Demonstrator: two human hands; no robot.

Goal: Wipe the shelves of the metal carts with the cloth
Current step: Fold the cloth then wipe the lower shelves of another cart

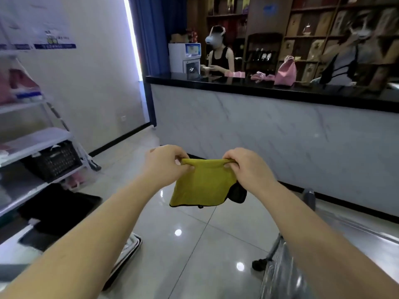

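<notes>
– Grips first: what are they doing?

– Left grip [166, 167] and right grip [246, 168] each pinch the top hem of the yellow cloth [203, 186] between thumb and curled fingers. It hangs stretched between them in mid-air, dead centre, above the glossy floor [194, 255].

– Is it touching the metal cart [345, 244]?

– No. The cart sits at 4 o'clock, blurred, with a castor [259, 264] under its near leg. The cloth is well apart from it, so I judge that this shelf's wipe has not begun.

– What could go wrong from here?

– Only fingertips hold the hem, so letting go with one side to bunch the cloth could drop it onto the floor, where it would pick up grit. A dark corner [237, 193] is folded behind at 3 o'clock of the cloth, and a small black tab [200, 206] dangles from the bottom edge. I would guess either could snag on the cart's rail or leave the wipe uneven. The view is also aimed up at the counter [259, 87] at 1 o'clock, not at the shelf, so a reach towards 4 o'clock would be half blind.

– Any writing?

– None I can read. A wall poster [54, 45] at 10 o'clock has a blue band with blurred lettering. The white machine [185, 59] at 12 o'clock carries a blue panel that is just as unreadable. No brand shows on the cloth.
</notes>
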